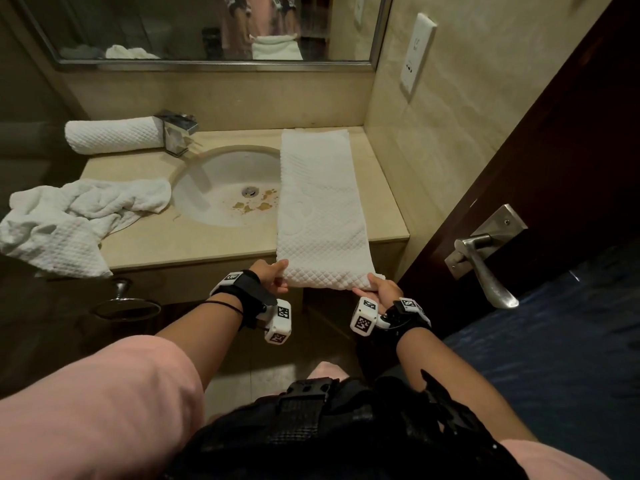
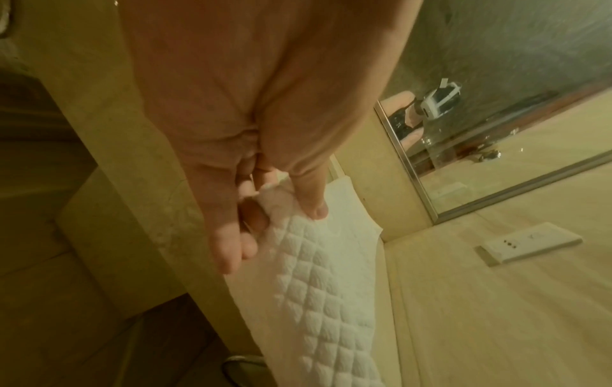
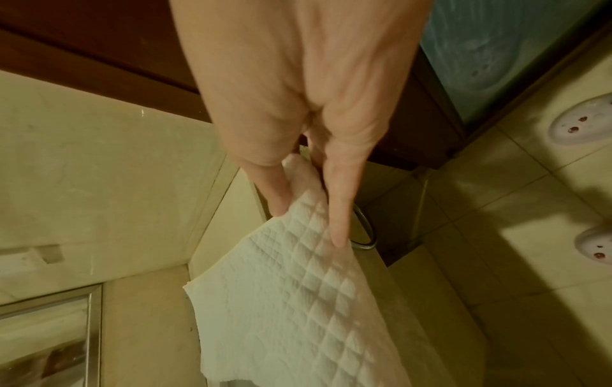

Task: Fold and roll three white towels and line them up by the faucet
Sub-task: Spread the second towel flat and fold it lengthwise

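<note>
Head view: both forearms reach forward, level, to the counter's front edge. The left hand (image 1: 273, 277) pinches the near left corner of the folded towel (image 1: 320, 202), thumb on top; the right hand (image 1: 379, 289) pinches the near right corner likewise. The towel lies as a long narrow strip down the counter (image 1: 221, 240), right of the sink (image 1: 221, 188), its near end overhanging the edge. Judged step: rolling of the second towel is about to start. The next move calls for turning the near end over tightly and evenly, both hands together. Further off, a crumpled towel (image 1: 69, 220) waits at left; one rolled towel (image 1: 114, 135) lies touching the faucet (image 1: 178, 133).
</note>
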Demonstrator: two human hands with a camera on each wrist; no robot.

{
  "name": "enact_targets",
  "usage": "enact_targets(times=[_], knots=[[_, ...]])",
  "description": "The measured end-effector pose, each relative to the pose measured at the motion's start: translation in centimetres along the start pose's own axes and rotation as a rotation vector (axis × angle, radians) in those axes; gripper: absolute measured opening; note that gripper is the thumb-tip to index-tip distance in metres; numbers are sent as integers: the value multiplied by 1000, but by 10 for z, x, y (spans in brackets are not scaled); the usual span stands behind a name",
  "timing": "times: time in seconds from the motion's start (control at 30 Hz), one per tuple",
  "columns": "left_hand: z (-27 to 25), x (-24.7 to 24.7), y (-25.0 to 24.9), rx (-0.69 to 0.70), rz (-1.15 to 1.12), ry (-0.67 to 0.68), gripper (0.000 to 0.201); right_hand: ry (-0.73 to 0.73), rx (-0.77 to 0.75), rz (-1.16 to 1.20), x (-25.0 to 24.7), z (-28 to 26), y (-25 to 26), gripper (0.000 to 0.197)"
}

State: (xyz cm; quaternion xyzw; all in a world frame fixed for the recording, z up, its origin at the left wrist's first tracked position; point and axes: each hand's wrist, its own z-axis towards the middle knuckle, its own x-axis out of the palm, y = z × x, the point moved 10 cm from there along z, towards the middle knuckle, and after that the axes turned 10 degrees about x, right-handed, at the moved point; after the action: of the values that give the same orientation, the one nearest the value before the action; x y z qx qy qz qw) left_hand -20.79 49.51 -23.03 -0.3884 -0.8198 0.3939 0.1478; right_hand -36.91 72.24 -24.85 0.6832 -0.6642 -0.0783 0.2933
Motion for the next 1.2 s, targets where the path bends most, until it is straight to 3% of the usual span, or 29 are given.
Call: enact_targets(times=[0.23, 0.43, 0.63, 0.83, 1.03, 1.1, 1.13, 1.17, 1.2], knots=[[7, -4, 16, -6, 29, -14, 45, 24, 51, -39, 7, -8, 1, 36], [-2, -1, 9, -11, 14, -3, 35, 14, 94, -62, 11, -17, 1, 26], [-5, 5, 12, -50, 101, -5, 37, -70, 98, -132, 5, -6, 3, 33], [-4, 7, 4, -31, -42, -92, 27, -104, 84, -188, 4, -3, 9, 34], [1, 5, 11, -55, -133, -170, 31, -132, 70, -256, -2, 5, 12, 41], [5, 0, 12, -47, -53, -160, 36, -151, 77, -292, -4, 8, 15, 40], [6, 0, 9, -25, 93, -115, 41, -165, 72, -311, -7, 13, 17, 40], [1, 2, 6, -41, 65, -79, 45, -181, 71, -335, -8, 17, 20, 39], [-3, -1, 8, -11, 207, -67, 49, -183, 74, -360, -6, 16, 23, 36]])
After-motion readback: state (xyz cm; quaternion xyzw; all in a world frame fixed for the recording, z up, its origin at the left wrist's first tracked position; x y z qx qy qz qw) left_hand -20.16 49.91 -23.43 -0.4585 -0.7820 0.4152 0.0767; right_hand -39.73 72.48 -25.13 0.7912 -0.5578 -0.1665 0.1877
